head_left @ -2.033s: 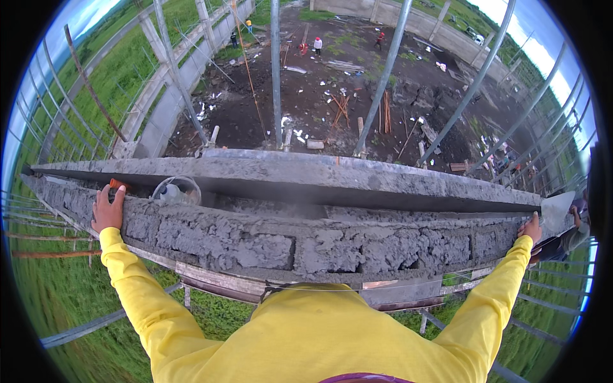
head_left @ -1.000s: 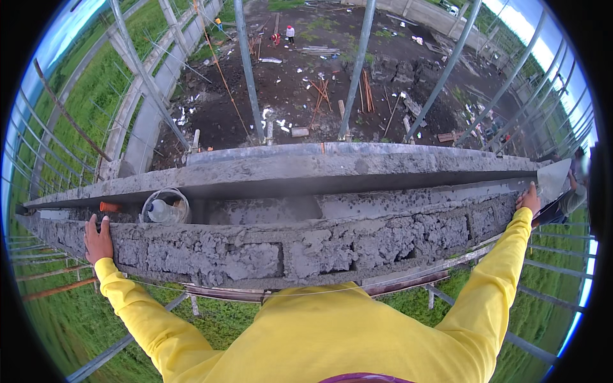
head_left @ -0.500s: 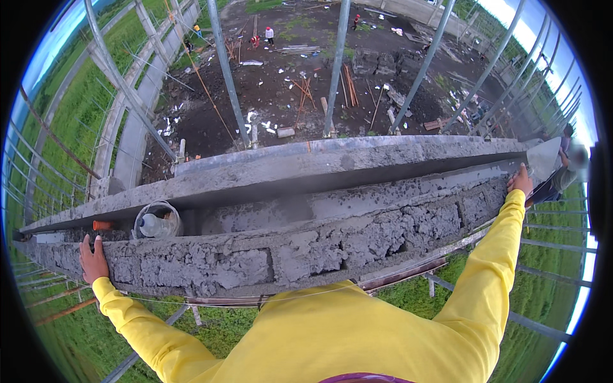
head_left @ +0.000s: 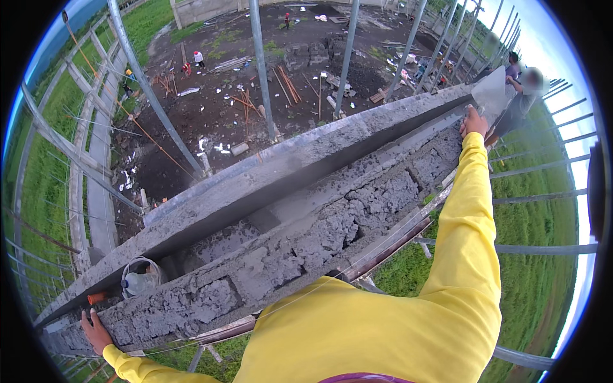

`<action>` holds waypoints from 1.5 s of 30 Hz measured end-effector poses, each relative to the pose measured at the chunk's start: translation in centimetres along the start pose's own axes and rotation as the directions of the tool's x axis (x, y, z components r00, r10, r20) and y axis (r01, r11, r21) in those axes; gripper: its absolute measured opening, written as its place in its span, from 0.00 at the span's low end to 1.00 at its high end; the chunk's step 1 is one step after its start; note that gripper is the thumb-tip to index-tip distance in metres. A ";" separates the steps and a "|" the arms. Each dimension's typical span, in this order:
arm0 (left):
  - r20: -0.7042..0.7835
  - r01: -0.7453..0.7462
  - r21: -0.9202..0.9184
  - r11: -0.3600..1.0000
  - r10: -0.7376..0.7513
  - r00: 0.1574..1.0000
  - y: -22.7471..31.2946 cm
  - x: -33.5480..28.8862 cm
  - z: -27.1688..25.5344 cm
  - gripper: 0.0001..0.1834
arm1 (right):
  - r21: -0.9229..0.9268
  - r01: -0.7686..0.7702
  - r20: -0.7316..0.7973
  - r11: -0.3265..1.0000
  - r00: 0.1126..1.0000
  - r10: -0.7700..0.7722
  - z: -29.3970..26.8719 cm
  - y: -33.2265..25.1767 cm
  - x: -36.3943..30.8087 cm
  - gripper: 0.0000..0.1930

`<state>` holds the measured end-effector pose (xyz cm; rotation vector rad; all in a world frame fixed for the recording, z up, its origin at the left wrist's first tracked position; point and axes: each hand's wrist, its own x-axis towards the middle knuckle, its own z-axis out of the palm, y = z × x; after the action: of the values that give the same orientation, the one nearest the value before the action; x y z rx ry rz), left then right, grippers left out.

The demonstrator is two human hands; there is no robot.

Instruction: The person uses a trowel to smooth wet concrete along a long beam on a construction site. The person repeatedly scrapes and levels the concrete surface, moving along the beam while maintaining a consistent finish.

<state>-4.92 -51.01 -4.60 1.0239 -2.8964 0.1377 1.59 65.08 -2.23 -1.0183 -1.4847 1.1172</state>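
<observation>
A long concrete gutter channel (head_left: 281, 191) runs slantwise from lower left to upper right before me. Its near wall (head_left: 268, 265) has a rough face of blocks and wet-looking mortar. My left hand (head_left: 96, 333) lies on the near wall's left part, fingers spread, holding nothing. Far up at the right end, my right hand (head_left: 472, 122) is bent over the same wall's edge; its lower fingers are partly hidden. Just beyond it stands a pale flat piece (head_left: 490, 90); whether my fingers touch it I cannot tell. Inside the channel near my left hand sits a bucket (head_left: 156, 273) containing a pale plastic jug (head_left: 134, 283).
An orange pipe end (head_left: 96, 298) pokes up beside the bucket. Steel posts (head_left: 262, 70) rise along the far wall. At the right end a person (head_left: 517, 108) is close to the channel. Far below are dark ground (head_left: 211, 108) with scattered debris and several workers; grass (head_left: 536, 287) lies below on my side.
My view has turned, so the channel now slants up to the right. Both hands stay at their ends of the near wall. The bucket and pipe keep their places in the channel.
</observation>
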 end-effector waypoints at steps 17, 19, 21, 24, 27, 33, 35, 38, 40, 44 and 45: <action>-0.257 -0.131 -0.014 0.991 0.123 0.959 2.9 -2.5 -2.4 0.45 | 0.079 -0.027 0.012 0.997 1.000 0.026 0.4 -1.1 -1.7 0.18; -0.215 -0.094 0.017 0.995 0.096 0.972 2.6 -1.8 -2.2 0.45 | 0.089 -0.038 0.054 0.995 0.998 0.033 0.1 -1.1 -1.7 0.17; -0.208 -0.083 0.029 0.996 0.087 0.974 1.9 -1.3 -1.6 0.46 | 0.103 -0.044 0.090 0.994 0.995 0.035 0.1 -1.0 -1.8 0.16; -0.232 -0.075 -0.002 0.997 0.072 0.970 1.3 -0.7 -1.0 0.48 | 0.125 -0.049 0.110 0.991 0.993 0.035 0.2 -1.2 -1.7 0.15; -0.210 -0.023 -0.022 0.999 0.018 0.978 1.1 -0.3 -0.8 0.51 | 0.117 -0.049 0.111 0.992 0.993 0.036 -0.1 -1.2 -2.1 0.14; -0.220 -0.043 -0.016 0.999 0.039 0.975 0.3 0.5 -0.9 0.52 | 0.134 -0.008 0.115 0.991 0.993 -0.008 -0.1 -1.7 -2.9 0.11; -0.222 -0.046 -0.013 0.999 0.042 0.974 -0.1 0.7 -0.7 0.52 | 0.140 -0.004 0.113 0.990 0.994 -0.012 0.0 -1.8 -3.1 0.10; -0.220 -0.047 -0.007 0.999 0.044 0.974 -0.7 0.9 -0.3 0.52 | 0.152 -0.015 0.110 0.988 0.994 -0.002 0.1 -2.0 -3.2 0.11; -0.213 -0.051 0.004 0.999 0.050 0.976 -1.0 1.2 -0.1 0.53 | 0.142 -0.017 0.109 0.990 0.994 0.001 0.0 -2.1 -3.3 0.11; -0.203 -0.052 0.018 0.998 0.054 0.978 -1.5 1.5 0.2 0.53 | 0.123 -0.017 0.111 0.992 0.994 0.003 0.1 -2.1 -3.2 0.11; -0.204 -0.052 0.019 0.998 0.055 0.977 -1.5 1.6 0.2 0.53 | 0.115 -0.014 0.104 0.993 0.995 0.002 0.1 -2.1 -3.1 0.11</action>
<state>-5.18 -53.19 -4.54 0.8774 -2.7407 0.2508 1.89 61.58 -0.86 -0.8986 -1.4808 1.2632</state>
